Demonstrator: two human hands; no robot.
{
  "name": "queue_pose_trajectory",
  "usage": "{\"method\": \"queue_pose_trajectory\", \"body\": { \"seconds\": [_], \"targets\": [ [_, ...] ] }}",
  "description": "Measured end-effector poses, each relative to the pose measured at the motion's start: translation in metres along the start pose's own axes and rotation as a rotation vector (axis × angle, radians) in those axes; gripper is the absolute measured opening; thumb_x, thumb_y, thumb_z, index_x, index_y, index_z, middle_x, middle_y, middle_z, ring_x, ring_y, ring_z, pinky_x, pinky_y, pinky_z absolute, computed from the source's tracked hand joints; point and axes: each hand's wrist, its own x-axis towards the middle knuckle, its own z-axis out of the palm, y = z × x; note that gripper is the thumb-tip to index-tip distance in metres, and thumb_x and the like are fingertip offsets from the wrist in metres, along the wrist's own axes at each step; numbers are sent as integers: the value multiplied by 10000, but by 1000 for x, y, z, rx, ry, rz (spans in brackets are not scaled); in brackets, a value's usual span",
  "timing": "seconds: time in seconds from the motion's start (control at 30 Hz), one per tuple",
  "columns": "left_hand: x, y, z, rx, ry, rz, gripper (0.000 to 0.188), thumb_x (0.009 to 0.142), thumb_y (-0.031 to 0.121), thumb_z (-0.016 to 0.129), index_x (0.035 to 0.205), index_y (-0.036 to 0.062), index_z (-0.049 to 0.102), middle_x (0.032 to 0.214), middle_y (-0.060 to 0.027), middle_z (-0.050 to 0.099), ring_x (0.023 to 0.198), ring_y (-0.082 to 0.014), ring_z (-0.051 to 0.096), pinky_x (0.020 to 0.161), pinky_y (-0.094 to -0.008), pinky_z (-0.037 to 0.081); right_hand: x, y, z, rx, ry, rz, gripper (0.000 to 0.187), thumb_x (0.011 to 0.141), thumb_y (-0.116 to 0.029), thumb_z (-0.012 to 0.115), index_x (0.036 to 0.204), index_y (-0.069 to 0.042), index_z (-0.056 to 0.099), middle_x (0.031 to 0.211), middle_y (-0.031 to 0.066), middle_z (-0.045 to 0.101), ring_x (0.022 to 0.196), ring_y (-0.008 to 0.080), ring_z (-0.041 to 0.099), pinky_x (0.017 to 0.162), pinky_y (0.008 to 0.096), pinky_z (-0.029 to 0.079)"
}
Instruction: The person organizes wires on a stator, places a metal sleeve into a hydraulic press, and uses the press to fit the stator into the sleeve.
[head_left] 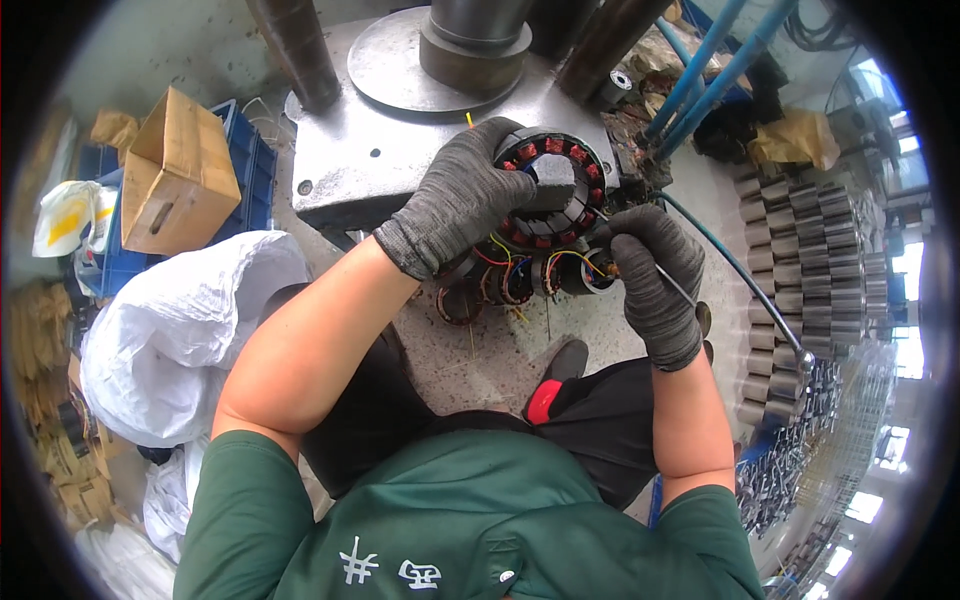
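Note:
My left hand (465,185), in a grey knit glove, grips the left side of a ring-shaped motor stator (594,165). Red-brown windings and dark slots run around the ring, and it is held tilted at the front edge of a metal press table (340,165). Closed around a thin metal rod (675,285) is my right hand (655,270), also gloved. The rod's upper end reaches the lower right of the ring; its exact contact point is too small to tell. Below the ring, several smaller wound stators (460,304) with coloured wires sit close together, partly hidden by my hands.
A press column (475,55) rises from a round plate (385,75) behind the ring. To the right are a ball-ended lever (805,357), blue pipes (715,75) and stacked metal cylinders (790,275). On the left are a cardboard box (180,185), blue crates (258,170) and a white sack (180,330).

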Motion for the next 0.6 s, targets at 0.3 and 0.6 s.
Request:
{"method": "queue_pose_trajectory", "body": {
  "seconds": [0.3, 0.6],
  "targets": [
    [1, -2, -1, 1, 67, -65, 605, 792, 122, 737, 1349, -47, 570, 1111, -162, 707, 983, -220, 695, 876, -333, 589, -17, -15, -10, 321, 48, 54, 215, 918, -169, 657, 1040, 7, 676, 901, 90, 731, 770, 171, 656, 744, 323, 537],
    [5, -9, -7, -223, -5, -100, 626, 766, 15, 653, 1376, -70, 545, 1068, -158, 696, 895, -195, 685, 809, -306, 595, 0, 8, -16, 570, 95, 96, 203, 933, -167, 668, 1041, 5, 673, 907, 100, 739, 838, 156, 713, 773, 304, 588]
  ]
}}
